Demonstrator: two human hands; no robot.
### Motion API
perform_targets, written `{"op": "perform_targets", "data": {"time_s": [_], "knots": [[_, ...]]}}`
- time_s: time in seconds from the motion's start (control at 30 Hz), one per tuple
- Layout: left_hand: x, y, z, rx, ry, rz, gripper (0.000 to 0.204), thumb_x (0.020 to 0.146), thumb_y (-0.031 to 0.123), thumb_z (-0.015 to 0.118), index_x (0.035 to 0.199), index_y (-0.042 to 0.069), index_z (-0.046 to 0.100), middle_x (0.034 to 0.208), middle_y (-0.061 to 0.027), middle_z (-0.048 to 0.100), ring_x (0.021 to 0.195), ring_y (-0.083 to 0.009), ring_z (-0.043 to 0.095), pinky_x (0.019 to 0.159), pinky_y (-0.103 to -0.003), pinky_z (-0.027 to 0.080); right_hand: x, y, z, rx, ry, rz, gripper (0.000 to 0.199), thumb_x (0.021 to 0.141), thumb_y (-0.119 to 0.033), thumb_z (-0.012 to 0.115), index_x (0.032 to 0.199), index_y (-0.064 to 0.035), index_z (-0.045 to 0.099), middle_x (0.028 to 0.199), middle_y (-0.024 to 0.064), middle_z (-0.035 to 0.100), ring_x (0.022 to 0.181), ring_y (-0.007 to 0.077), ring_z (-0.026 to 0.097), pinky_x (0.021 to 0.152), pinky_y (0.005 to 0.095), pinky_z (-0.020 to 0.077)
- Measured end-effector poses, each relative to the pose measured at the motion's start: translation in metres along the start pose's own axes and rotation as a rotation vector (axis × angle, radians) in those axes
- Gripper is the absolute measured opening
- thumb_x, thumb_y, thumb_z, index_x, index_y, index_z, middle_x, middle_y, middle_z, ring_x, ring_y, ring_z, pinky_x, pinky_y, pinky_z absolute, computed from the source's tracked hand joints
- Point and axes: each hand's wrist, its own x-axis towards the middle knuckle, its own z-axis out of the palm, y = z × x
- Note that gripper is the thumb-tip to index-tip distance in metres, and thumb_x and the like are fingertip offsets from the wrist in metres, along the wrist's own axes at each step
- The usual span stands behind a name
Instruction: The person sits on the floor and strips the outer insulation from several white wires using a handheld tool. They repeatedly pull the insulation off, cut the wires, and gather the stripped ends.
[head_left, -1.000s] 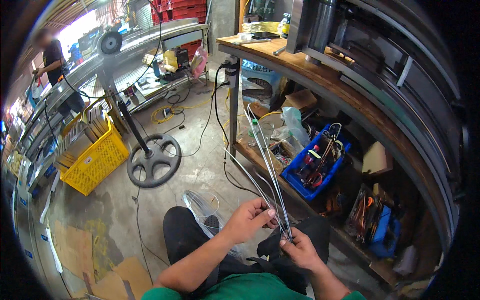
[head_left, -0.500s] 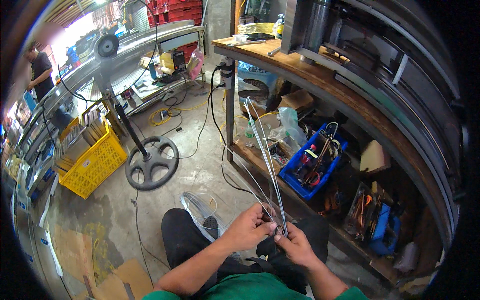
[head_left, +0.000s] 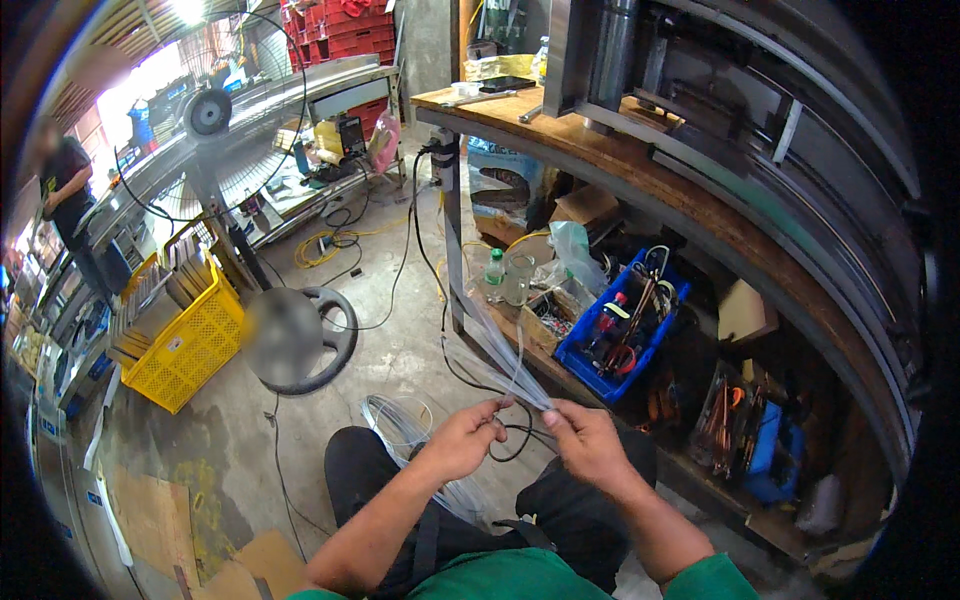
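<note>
My right hand (head_left: 590, 440) pinches one end of a bundle of thin, pale, see-through strands (head_left: 500, 350), smeared by motion, which fans out up and to the left. Close by on its left, my left hand (head_left: 465, 438) has thumb and forefinger pressed together. What lies between those fingertips is too small to make out. A dark cord loop (head_left: 515, 455) curves just below and between the hands. More of the pale strands lie in a loose coil (head_left: 400, 425) by my left knee, reaching down between my legs.
A workbench (head_left: 560, 125) with a lower shelf runs along the right, holding a blue tool bin (head_left: 625, 325) and a small green-capped bottle (head_left: 495, 268). To the left stand a pedestal fan (head_left: 208, 115) and a yellow crate (head_left: 180, 345). A person (head_left: 68, 190) stands far left. Cables cross the floor.
The strands have swung from nearly upright to leaning left, and spread out. My left hand has drawn a little left, apart from the right. The person at far left now stands more upright.
</note>
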Motion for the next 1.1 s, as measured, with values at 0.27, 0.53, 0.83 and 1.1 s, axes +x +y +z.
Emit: {"op": "perform_targets", "data": {"time_s": [0.27,0.53,0.83,1.1], "knots": [[-0.006,0.026,-0.015,-0.048,-0.019,-0.061,0.030,0.100,0.032,0.052,0.113,0.007,0.063,0.064,0.0055,0.045,0.056,-0.0036,0.036,0.051,-0.021,0.031,-0.002,0.003,0.034,-0.066,-0.027,0.000,0.034,0.094,-0.023,0.056,0.126,-0.0104,0.061,0.076,0.0225,0.061,0.069,0.0382,0.063,0.063,0.0427,0.0483],[-0.016,0.035,-0.012,-0.244,-0.057,-0.147,0.037,0.100,0.038,0.050,0.121,0.009,0.060,0.062,0.0037,0.046,0.052,-0.0059,0.040,0.048,-0.021,0.032,-0.006,0.017,0.042,-0.178,-0.076,-0.167,0.060,0.096,-0.026,0.053,0.149,-0.0110,0.028,0.082,0.0200,0.065,0.073,0.0404,0.063,0.065,0.0463,0.0491],[-0.017,0.047,-0.012,0.145,0.058,0.001,0.046,0.098,0.046,0.051,0.101,0.005,0.071,0.065,-0.0045,0.058,0.057,-0.0127,0.054,0.053,-0.029,0.041,-0.006,0.019,0.037,-0.056,-0.163,-0.220,0.073,0.098,-0.021,0.050,0.153,-0.0071,0.005,0.074,0.0162,0.060,0.060,0.0342,0.057,0.061,0.0394,0.0470],[-0.028,0.066,-0.021,0.396,0.048,-0.034,0.063,0.097,0.058,0.043,0.089,0.002,0.072,0.058,-0.0068,0.054,0.057,-0.0187,0.053,0.057,-0.035,0.044,-0.003,0.027,0.042,0.488,-0.307,-0.141,0.064,0.100,-0.018,0.051,0.154,-0.0142,0.016,0.068,0.0023,0.055,0.067,0.0112,0.051,0.067,0.0284,0.0449]]}}
